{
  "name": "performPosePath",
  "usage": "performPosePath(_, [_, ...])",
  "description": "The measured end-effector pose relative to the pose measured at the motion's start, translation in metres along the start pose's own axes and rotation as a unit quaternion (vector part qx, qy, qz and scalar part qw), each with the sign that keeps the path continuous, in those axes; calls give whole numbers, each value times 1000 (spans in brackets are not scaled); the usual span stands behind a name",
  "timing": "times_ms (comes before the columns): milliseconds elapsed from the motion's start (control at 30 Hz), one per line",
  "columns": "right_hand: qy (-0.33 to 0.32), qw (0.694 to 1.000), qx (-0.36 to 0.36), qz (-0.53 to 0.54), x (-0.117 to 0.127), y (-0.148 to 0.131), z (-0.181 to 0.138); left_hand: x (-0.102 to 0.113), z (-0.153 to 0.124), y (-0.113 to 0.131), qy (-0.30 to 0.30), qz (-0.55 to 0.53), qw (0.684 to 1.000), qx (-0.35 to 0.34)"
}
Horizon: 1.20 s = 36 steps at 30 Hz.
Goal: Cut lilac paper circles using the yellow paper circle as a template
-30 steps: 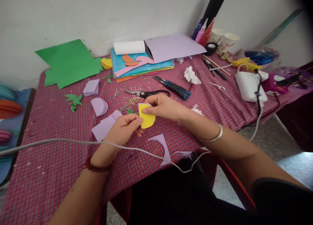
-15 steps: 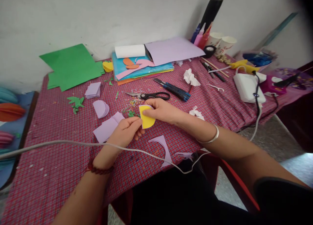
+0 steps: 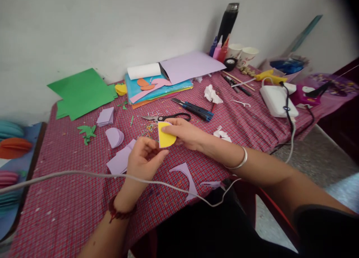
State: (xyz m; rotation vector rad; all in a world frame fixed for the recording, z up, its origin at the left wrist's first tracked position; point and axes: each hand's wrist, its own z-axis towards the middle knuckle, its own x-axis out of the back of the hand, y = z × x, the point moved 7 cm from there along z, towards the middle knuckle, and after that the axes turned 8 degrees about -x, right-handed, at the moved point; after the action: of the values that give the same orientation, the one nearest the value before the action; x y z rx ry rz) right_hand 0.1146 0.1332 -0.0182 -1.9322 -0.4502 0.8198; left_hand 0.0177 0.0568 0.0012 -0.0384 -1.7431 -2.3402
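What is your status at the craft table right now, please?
Right hand pinching yellow half-round paper cutout. Left hand open, just below it. White cable crosses left wrist; scissors lie just behind.

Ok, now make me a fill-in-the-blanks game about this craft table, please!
1. The right hand pinches a half-round paper piece coloured ____.
2. The scissors lying just behind that hand have ____ handles.
3. The big paper sheets by the wall at the table's far left are ____.
4. The red bracelet is on the ____ wrist.
Missing words: yellow; black; green; left.
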Motion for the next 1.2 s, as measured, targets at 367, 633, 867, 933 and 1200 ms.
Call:
performPosePath(367, [-73,993,-11,87,-18,10,-4,-1,-7,8,30,-32,998,-37])
performPosePath(633, [-65,995,38,62,-15,2,-5,1,-9,8,26,-25,998,-41])
performPosePath(867, [-21,993,107,-32,-12,-11,-11,12,-6,7,88,0,996,-28])
performPosePath(933, [-28,991,121,-54,-14,-13,-11,13,-5,2,92,-20,996,6])
performPosePath(1200, [44,987,136,-69,-5,-15,-11,12,-3,-7,27,25,999,37])
